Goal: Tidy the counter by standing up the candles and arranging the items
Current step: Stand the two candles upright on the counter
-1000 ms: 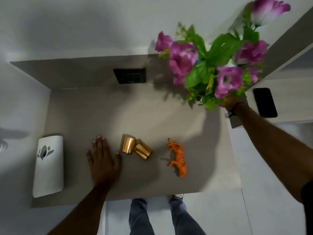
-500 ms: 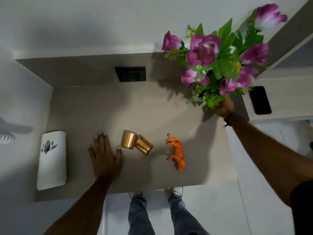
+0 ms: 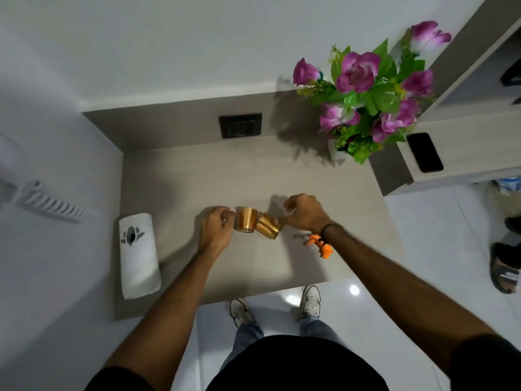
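Observation:
Two small copper-coloured candles lie on their sides, touching each other, in the middle of the beige counter (image 3: 174, 176). My left hand (image 3: 215, 230) curls against the left side of the left candle (image 3: 245, 220). The fingertips of my right hand (image 3: 306, 211) pinch the right end of the right candle (image 3: 268, 225). An orange toy tiger (image 3: 324, 248) lies under my right wrist, partly hidden. The vase of purple flowers (image 3: 366, 97) stands upright at the counter's back right corner.
A white dispenser (image 3: 138, 255) lies at the counter's left edge. A black socket plate (image 3: 240, 125) is set in the back wall. A black phone (image 3: 425, 152) rests on the raised ledge to the right. My shoes and legs show below the front edge.
My right hand let go of the flower vase, now standing at the back right, and came down to the right candle. My left hand moved off the flat counter onto the left candle.

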Demonstrator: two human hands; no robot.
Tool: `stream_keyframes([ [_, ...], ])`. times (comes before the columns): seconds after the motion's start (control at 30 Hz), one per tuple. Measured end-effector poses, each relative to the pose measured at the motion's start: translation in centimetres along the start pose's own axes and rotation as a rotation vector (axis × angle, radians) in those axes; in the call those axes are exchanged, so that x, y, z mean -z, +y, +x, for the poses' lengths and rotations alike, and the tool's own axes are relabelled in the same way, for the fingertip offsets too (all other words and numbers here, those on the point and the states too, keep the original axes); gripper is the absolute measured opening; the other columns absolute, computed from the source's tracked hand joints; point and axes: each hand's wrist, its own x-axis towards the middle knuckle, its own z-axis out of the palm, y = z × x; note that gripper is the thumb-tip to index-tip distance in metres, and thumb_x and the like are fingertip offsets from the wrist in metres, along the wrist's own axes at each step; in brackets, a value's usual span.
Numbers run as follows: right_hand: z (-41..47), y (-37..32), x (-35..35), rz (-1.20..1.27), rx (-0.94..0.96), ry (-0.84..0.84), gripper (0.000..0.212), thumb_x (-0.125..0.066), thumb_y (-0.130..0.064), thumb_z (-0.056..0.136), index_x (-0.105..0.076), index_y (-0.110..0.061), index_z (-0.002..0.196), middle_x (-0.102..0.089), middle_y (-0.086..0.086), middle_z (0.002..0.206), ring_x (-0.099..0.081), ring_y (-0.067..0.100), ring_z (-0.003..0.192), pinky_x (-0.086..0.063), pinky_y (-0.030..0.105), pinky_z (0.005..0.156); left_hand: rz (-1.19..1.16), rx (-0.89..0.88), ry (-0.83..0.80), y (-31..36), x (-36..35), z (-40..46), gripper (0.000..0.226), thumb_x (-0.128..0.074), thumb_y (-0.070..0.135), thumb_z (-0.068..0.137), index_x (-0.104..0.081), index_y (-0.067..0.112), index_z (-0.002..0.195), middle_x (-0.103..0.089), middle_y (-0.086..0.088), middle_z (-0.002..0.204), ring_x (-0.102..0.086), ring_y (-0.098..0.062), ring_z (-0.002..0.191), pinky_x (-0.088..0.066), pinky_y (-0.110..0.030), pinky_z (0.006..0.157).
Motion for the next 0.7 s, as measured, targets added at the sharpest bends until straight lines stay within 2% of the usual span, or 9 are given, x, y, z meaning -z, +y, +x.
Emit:
stream_keyframes([
  [0.1, -0.3, -2.1, -2.0, -0.129, -0.035, -0.125, 0.06, -0.086, -0.04, 0.068, -0.07, -0.013, 0.119, -0.072, 0.007, 0.118, -0.065, 0.028, 0.112, -0.052, 0.032, 0.094, -0.053, 0.074, -0.261, 1.1, 0.0, 1.1, 0.027, -0.067, 0.03, 0.101, -0.077, 0.005, 0.104, -0.076, -0.012, 0.097, -0.068, -0.026, 0.091, -0.047, -0.031, 0.079],
  [0.17, -0.4, -2.9, -2.9, -0.186, -0.037, -0.13, 0.051, -0.085, -0.039, 0.066, -0.074, -0.013, 0.11, -0.075, 0.009, 0.111, -0.069, 0.03, 0.105, -0.055, 0.034, 0.088, -0.003, 0.094, -0.374, 1.2, -0.1, 1.5, 0.027, -0.073, 0.034, 0.096, -0.074, 0.007, 0.093, -0.073, -0.011, 0.09, -0.066, -0.027, 0.085, -0.047, -0.034, 0.077],
  [0.2, -0.4, -3.1, -3.2, -0.196, -0.04, -0.122, 0.047, -0.085, -0.038, 0.066, -0.076, -0.014, 0.105, -0.076, 0.009, 0.107, -0.07, 0.03, 0.102, -0.057, 0.035, 0.086, 0.019, 0.095, -0.393, 1.1, -0.2, 1.7, 0.027, -0.076, 0.036, 0.094, -0.072, 0.009, 0.089, -0.072, -0.01, 0.088, -0.066, -0.027, 0.084, -0.048, -0.036, 0.076],
  [0.27, -0.2, -3.1, -3.5, -0.188, -0.052, -0.112, 0.043, -0.084, -0.037, 0.066, -0.077, -0.015, 0.102, -0.077, 0.008, 0.103, -0.071, 0.028, 0.097, -0.058, 0.035, 0.084, 0.053, 0.084, -0.402, 1.2, -0.4, 2.0, 0.029, -0.082, 0.037, 0.089, -0.074, 0.01, 0.094, -0.075, -0.011, 0.092, -0.07, -0.029, 0.088, -0.055, -0.041, 0.08],
  [0.33, 0.1, -2.8, -3.4, -0.179, -0.054, -0.128, 0.042, -0.084, -0.036, 0.066, -0.077, -0.016, 0.102, -0.077, 0.007, 0.102, -0.07, 0.028, 0.096, -0.057, 0.035, 0.084, 0.068, 0.08, -0.422, 1.5, -0.5, 2.2, 0.027, -0.085, 0.035, 0.085, -0.075, 0.013, 0.099, -0.076, -0.009, 0.096, -0.071, -0.028, 0.092, -0.056, -0.039, 0.082],
  [0.4, 0.6, -2.3, -3.1, -0.162, -0.062, -0.167, 0.042, -0.085, -0.036, 0.064, -0.077, -0.018, 0.101, -0.077, 0.005, 0.101, -0.069, 0.026, 0.096, -0.056, 0.033, 0.083, 0.076, 0.096, -0.441, 1.8, -0.6, 2.6, 0.021, -0.087, 0.031, 0.084, -0.071, 0.022, 0.094, -0.077, -0.007, 0.097, -0.072, -0.026, 0.095, -0.057, -0.038, 0.085],
  [0.53, 2.6, -1.4, -1.8, 0.024, -0.166, -0.154, 0.039, -0.085, -0.042, 0.061, -0.076, -0.024, 0.095, -0.074, -0.001, 0.095, -0.066, 0.02, 0.094, -0.053, 0.028, 0.078, 0.039, 0.15, -0.345, 2.3, -0.5, 4.5, 0.027, -0.089, 0.024, 0.08, -0.073, 0.019, 0.1, -0.081, -0.011, 0.111, -0.075, -0.03, 0.107, -0.062, -0.046, 0.101],
  [0.63, 5.1, -1.6, -0.8, 0.161, -0.207, 0.005, 0.036, -0.084, -0.039, 0.065, -0.069, -0.02, 0.092, -0.07, 0.001, 0.093, -0.067, 0.024, 0.094, -0.046, 0.027, 0.071, -0.058, 0.146, -0.186, 3.0, -0.5, 6.9, 0.052, -0.088, 0.015, 0.079, -0.069, 0.008, 0.127, -0.076, -0.016, 0.126, -0.073, -0.033, 0.118, -0.059, -0.048, 0.107],
  [0.7, 7.2, -2.1, -0.3, 0.215, -0.189, 0.119, 0.038, -0.08, -0.034, 0.07, -0.068, -0.016, 0.101, -0.072, 0.005, 0.1, -0.068, 0.028, 0.098, -0.045, 0.027, 0.072, -0.138, 0.122, -0.066, 3.8, -0.6, 8.6, 0.058, -0.086, 0.006, 0.079, -0.063, 0.002, 0.132, -0.071, -0.018, 0.132, -0.069, -0.035, 0.124, -0.056, -0.049, 0.111],
])
